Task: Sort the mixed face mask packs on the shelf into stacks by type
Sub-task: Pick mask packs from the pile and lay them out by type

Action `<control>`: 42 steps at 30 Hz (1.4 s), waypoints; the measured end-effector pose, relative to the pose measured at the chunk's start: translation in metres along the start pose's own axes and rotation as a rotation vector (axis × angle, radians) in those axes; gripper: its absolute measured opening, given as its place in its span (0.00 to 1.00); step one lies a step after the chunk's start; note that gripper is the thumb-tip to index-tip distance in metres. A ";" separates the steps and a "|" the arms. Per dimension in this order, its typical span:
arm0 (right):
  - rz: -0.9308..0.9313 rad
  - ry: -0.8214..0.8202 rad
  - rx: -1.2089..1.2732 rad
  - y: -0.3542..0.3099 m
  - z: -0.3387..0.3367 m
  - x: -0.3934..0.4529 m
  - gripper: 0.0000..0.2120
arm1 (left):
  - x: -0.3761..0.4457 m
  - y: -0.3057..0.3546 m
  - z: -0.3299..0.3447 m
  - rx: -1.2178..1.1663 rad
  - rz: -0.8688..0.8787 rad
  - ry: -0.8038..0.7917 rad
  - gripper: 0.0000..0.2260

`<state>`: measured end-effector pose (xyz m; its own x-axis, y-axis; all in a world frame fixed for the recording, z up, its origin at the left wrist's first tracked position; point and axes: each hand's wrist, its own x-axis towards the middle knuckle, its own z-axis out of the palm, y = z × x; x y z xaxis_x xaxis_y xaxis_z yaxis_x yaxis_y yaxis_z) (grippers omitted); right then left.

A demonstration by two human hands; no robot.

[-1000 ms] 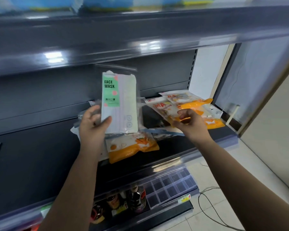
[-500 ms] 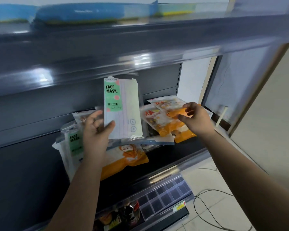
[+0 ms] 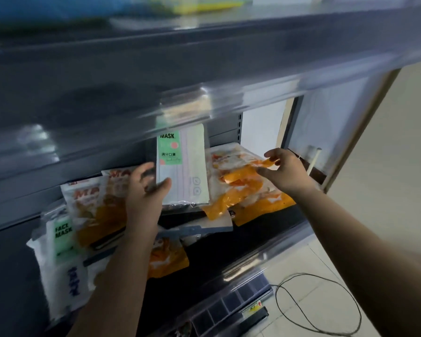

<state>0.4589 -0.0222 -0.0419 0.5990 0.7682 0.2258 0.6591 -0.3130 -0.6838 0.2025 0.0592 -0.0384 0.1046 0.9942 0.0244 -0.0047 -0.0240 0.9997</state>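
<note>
A green-labelled mask pack is being held upright by the left hand, gripped at its lower left corner between thumb and fingers, above the mixed packs on the shelf. The right hand is being reached over the orange packs at about 3 o'clock from the held pack; its fingers are spread fairly wide and are touching or pinching the top orange wrapper, though whether anything is actually gripped cannot be told. A second green-labelled pack is lying at about 8 o'clock, at the left end of the shelf, beside more orange packs.

The separating step is judged to be in hand, with types not yet stacked apart. Next, the held pack is probably being called toward its match at 8 o'clock, while the orange ones are being gathered at 3 o'clock.
</note>
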 end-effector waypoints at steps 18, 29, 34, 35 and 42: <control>0.327 -0.450 0.455 0.051 -0.001 0.081 0.17 | -0.028 -0.006 0.055 -0.045 0.012 0.282 0.16; 0.278 -0.537 0.688 0.047 -0.009 0.081 0.14 | -0.066 -0.015 0.050 -0.191 0.088 0.376 0.14; 0.198 -0.539 0.896 0.030 -0.012 0.063 0.13 | -0.083 -0.016 0.035 -0.219 0.142 0.439 0.13; 0.187 -0.553 0.955 0.026 -0.013 0.058 0.14 | -0.088 -0.014 0.029 -0.231 0.153 0.454 0.13; 0.143 -0.620 1.193 -0.030 -0.003 0.003 0.17 | -0.134 -0.005 -0.043 -0.236 0.200 0.548 0.14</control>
<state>0.4422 -0.0123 -0.0183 0.1174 0.9927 -0.0289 -0.3745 0.0173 -0.9270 0.1462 -0.0691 -0.0470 -0.4454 0.8837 0.1440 -0.1973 -0.2537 0.9469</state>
